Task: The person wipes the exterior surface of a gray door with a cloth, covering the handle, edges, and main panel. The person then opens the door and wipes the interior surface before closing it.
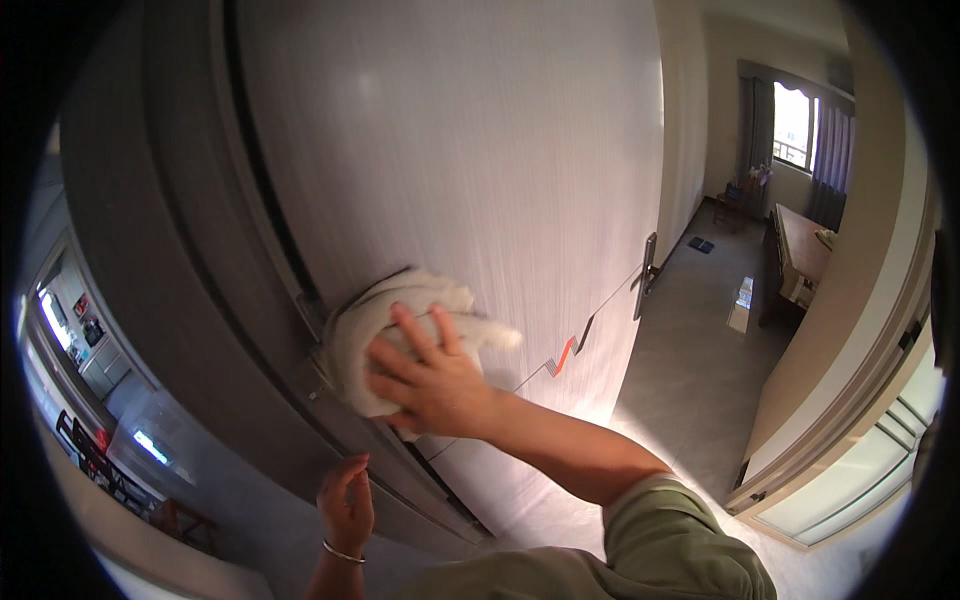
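Observation:
A pale wood-grain door (465, 172) stands in front of me, with a thin dark line and a red zigzag across it. My right hand (431, 375) lies with spread fingers on a cream cloth (420, 292), pressing it against the door near the hinge side. The cloth is bunched and slightly blurred. Lower down, my left hand (347, 495), with a silver bangle at its wrist, is raised beside the door frame (202, 225). Its fingers are bent and no object shows in it. A black lever handle (645, 277) is on the door's far edge.
Through the doorway at right are a wooden desk (806, 240), a curtained window (793, 127) and a dark flat object (701, 244) on the floor. A frosted panel door (847, 465) is at lower right. Dark chairs (97, 465) and a wooden stool (180, 521) stand at lower left.

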